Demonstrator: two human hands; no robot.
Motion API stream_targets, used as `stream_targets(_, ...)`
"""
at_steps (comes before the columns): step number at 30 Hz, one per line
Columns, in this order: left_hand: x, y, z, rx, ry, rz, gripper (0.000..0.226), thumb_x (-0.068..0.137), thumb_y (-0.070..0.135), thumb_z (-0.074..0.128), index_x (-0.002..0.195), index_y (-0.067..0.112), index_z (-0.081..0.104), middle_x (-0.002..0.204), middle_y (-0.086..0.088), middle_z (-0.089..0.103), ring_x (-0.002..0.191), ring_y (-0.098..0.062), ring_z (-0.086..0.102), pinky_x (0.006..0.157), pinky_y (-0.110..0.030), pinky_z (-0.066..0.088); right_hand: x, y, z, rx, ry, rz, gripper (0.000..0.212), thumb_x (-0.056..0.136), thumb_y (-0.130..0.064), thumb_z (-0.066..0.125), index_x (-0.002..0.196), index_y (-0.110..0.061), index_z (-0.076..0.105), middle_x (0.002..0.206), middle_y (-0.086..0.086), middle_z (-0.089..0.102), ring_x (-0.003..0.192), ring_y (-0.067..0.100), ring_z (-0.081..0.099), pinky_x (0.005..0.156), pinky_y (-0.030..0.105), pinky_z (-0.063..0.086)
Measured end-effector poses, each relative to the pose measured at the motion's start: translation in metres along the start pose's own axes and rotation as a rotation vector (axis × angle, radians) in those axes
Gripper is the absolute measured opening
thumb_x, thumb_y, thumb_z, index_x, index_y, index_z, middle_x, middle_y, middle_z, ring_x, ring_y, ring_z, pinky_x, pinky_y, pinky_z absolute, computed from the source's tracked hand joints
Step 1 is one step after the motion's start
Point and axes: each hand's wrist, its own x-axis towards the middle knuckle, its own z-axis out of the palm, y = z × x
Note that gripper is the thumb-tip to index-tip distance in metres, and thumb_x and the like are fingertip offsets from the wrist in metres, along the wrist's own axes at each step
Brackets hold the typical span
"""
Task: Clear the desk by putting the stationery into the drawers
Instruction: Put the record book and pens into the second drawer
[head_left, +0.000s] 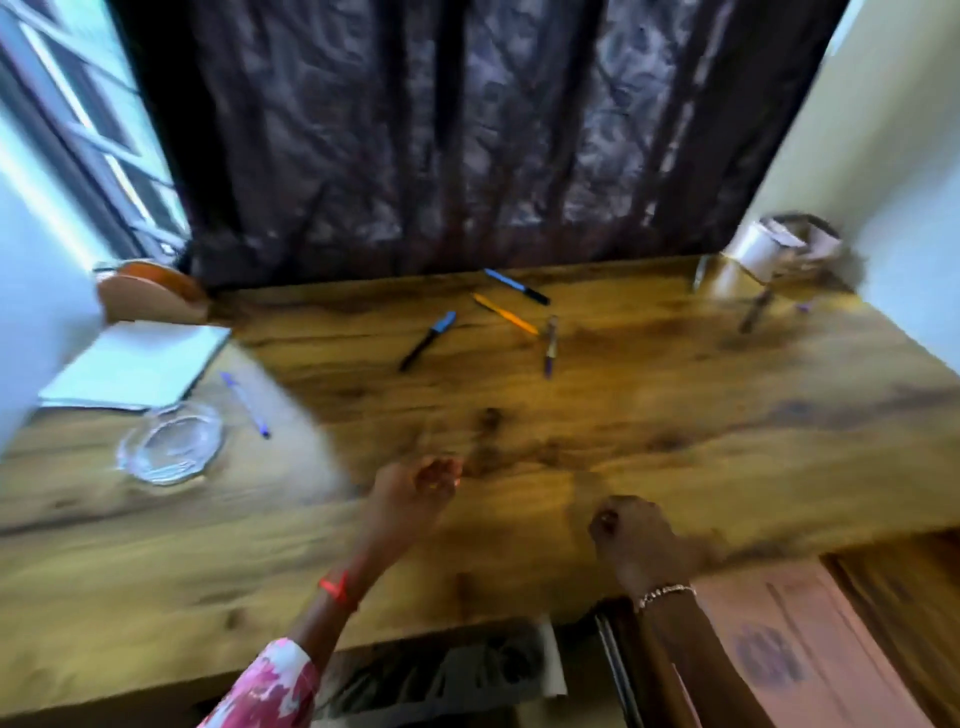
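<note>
Several pens lie on the wooden desk: a blue-and-black pen, an orange pen, a black pen with a blue cap and a dark pen at the middle back. A clear blue pen lies beside a white notepad at the left. My left hand hovers over the desk's front middle, fingers loosely curled, holding nothing. My right hand is a fist at the front edge. The frame is blurred.
A glass dish sits front left, and a wooden holder stands behind the notepad. At the back right are a pale roll and another pen. A reddish-brown panel, perhaps an open drawer, shows below the desk's right front. Dark curtain behind.
</note>
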Motion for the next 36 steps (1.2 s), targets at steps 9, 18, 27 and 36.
stream_targets(9,0.026,-0.091,-0.095,0.169,0.093,-0.048,0.049,0.070,0.043,0.044,0.094,0.005,0.064,0.095,-0.003,0.062,0.086,-0.004,0.057,0.076,-0.019,0.045,0.062,-0.147,0.036,0.076,-0.050,-0.142,0.017,0.086,-0.022,0.053,0.090,-0.016,0.069,0.100,0.008,0.071,0.099,0.027,0.064,0.075,0.031,0.048)
stream_targets(18,0.053,-0.119,-0.119,0.451,0.286,-0.035,0.039,0.074,0.024,0.040,0.102,0.006,0.061,0.109,-0.016,0.059,0.102,-0.022,0.041,0.090,-0.028,0.033,0.129,-0.222,0.059,0.163,0.007,-0.157,0.035,0.088,-0.023,0.055,0.122,-0.011,0.054,0.110,0.013,0.065,0.104,0.031,0.060,0.082,0.034,0.048)
stream_targets(27,0.116,-0.112,-0.126,0.787,0.207,-0.486,0.064,0.089,0.014,0.043,0.142,-0.002,0.011,0.150,-0.033,0.003,0.140,-0.045,0.005,0.116,-0.041,0.008,0.195,-0.255,0.070,0.001,-0.035,-0.190,0.037,0.091,-0.028,0.051,0.122,-0.008,0.050,0.119,0.019,0.056,0.108,0.034,0.056,0.087,0.038,0.049)
stream_targets(36,0.127,-0.108,-0.109,0.772,0.146,-0.439,0.055,0.088,-0.002,0.030,0.141,0.001,0.016,0.138,-0.026,0.024,0.120,-0.036,0.034,0.095,-0.037,0.036,0.198,-0.227,0.075,0.310,0.043,-0.197,0.020,0.079,-0.009,0.063,0.098,-0.005,0.059,0.088,0.010,0.062,0.082,0.026,0.059,0.066,0.024,0.041)
